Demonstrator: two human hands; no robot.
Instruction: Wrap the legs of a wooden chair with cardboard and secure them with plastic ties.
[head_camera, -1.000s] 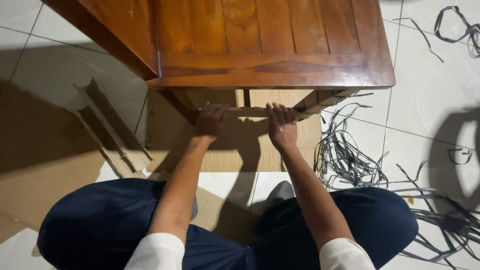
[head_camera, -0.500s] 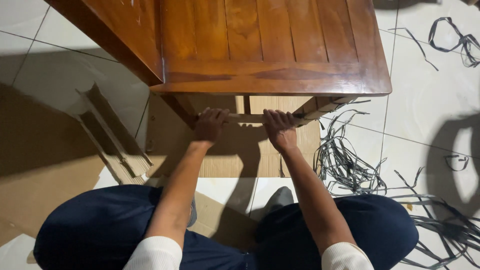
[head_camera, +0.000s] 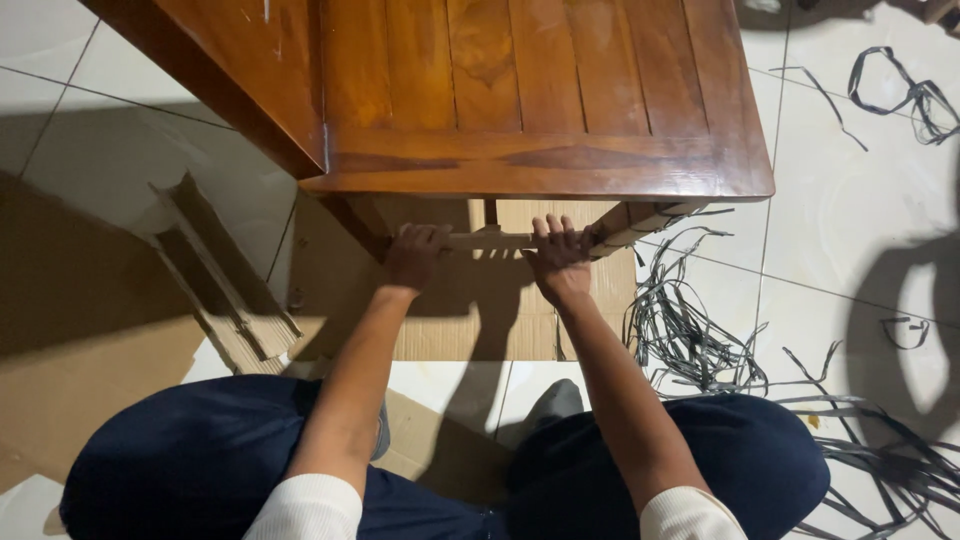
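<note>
both hands were curled over a pale cardboard strip (head_camera: 490, 241) that ran along the low rail of the wooden table (head_camera: 520, 100), just under its near edge. the left hand (head_camera: 412, 258) had its fingers (head_camera: 420, 234) wrapped over the strip's left part, close to the table's dark leg (head_camera: 358, 222); the right hand (head_camera: 560, 262) had its fingers (head_camera: 562, 231) hooked over the right part, near the cardboard-wrapped leg (head_camera: 630, 218). both grips looked closed on the strip, though the fingertips were hidden behind it.

the strip looked thin and soft, so an uneven pull would likely tear it or leave pieces stuck to the rail. knuckles sat close under the overhanging top and could knock against it if the strip gave suddenly. the person crouched with knees wide, and a sharp release could tip them backward.

a flat cardboard sheet (head_camera: 470, 310) lay on the tiled floor (head_camera: 860, 200) beneath the table. a folded cardboard corner piece (head_camera: 225, 270) lay to the left, well apart from the hands. a tangle of dark plastic straps (head_camera: 700, 330) sprawled just beside the right knee, with a few reaching the wrapped leg; it could snag a foot.
</note>
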